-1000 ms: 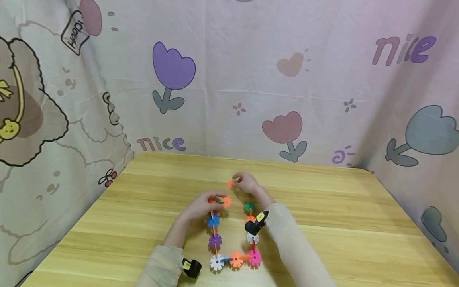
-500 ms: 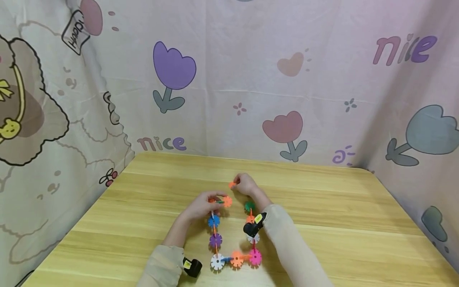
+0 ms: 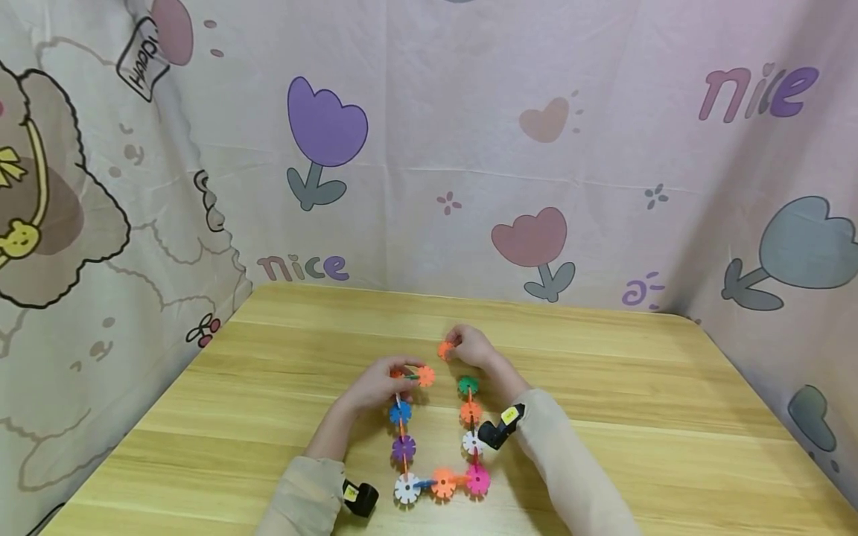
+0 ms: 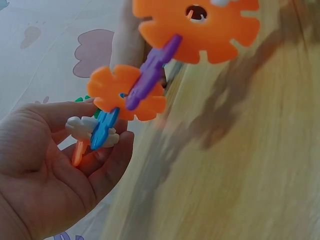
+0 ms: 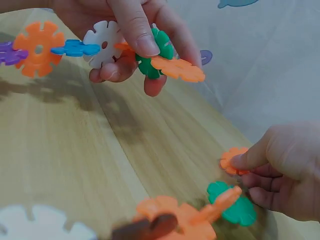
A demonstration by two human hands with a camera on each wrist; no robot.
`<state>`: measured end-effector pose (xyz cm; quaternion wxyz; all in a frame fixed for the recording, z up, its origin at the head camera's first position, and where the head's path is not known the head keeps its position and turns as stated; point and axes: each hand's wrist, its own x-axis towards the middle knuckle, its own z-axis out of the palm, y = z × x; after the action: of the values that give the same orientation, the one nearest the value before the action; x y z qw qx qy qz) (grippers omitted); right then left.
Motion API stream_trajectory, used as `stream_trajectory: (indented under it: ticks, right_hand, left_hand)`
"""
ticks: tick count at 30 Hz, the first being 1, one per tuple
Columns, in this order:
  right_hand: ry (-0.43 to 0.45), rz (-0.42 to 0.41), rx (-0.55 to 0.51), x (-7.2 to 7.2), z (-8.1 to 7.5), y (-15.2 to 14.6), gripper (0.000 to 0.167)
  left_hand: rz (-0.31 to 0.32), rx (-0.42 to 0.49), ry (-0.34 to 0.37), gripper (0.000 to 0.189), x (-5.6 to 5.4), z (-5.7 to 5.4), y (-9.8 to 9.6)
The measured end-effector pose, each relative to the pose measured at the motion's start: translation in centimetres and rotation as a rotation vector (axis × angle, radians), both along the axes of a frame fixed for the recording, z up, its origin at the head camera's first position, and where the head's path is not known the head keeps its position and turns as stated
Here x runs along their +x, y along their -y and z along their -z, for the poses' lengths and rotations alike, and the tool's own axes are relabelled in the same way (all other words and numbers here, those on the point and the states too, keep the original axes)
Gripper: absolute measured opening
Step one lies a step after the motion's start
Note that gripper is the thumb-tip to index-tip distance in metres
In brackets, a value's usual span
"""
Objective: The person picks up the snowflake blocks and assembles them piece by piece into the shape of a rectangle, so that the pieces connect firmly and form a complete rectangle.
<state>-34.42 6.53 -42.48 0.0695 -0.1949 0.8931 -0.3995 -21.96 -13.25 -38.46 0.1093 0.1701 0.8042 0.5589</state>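
Observation:
A chain of interlocking plastic snowflake discs runs in a U on the wooden table, with a white disc (image 3: pixel 407 488) and a pink disc (image 3: pixel 478 479) at its near corners. My left hand (image 3: pixel 377 385) grips the chain's far left end, pinching a green disc (image 5: pixel 146 67) there, with a shadow on the wood below. Beyond these fingers an orange end disc (image 3: pixel 425 376) sticks out to the right. My right hand (image 3: pixel 472 347) pinches a separate orange disc (image 5: pixel 231 160) between thumb and fingers, just beyond the green disc (image 3: pixel 468 385) that ends the chain's right side.
Pale wood tabletop (image 3: pixel 603 372) surrounds the chain, and a printed curtain (image 3: pixel 429 149) hangs behind and on both sides. Black wrist cameras, the left camera (image 3: pixel 360 499) and the right camera (image 3: pixel 499 428), sit at the sleeves close to the chain.
My right hand has moved right and slightly nearer with the orange disc, and its forearm has swung right, uncovering more of the chain's right side. My left hand stays in place.

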Motion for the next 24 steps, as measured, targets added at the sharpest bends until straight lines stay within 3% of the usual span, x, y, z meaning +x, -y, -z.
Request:
stream_trajectory:
  ticks: [6,15,18,24]
  right_hand:
    - [0.114,-0.048,-0.140,1.1,-0.4,-1.1,0.007]
    - [0.125,-0.110,-0.203,3.8,-1.4,-2.2,0.011]
    - [0.115,-0.125,-0.214,4.7,-1.6,-2.5,0.013]
    - [0.131,-0.135,-0.261,5.9,-1.4,-2.6,0.012]
  left_hand:
    - [-0.007,-0.004,-0.007,0.033,0.1,-0.1,-0.1]
    - [0.008,-0.004,-0.005,0.033,0.4,-0.2,-0.2]
    - [0.018,-0.001,-0.006,0.033,0.0,0.3,-0.1]
    - [0.017,0.007,0.003,0.035,-1.5,2.4,0.3]
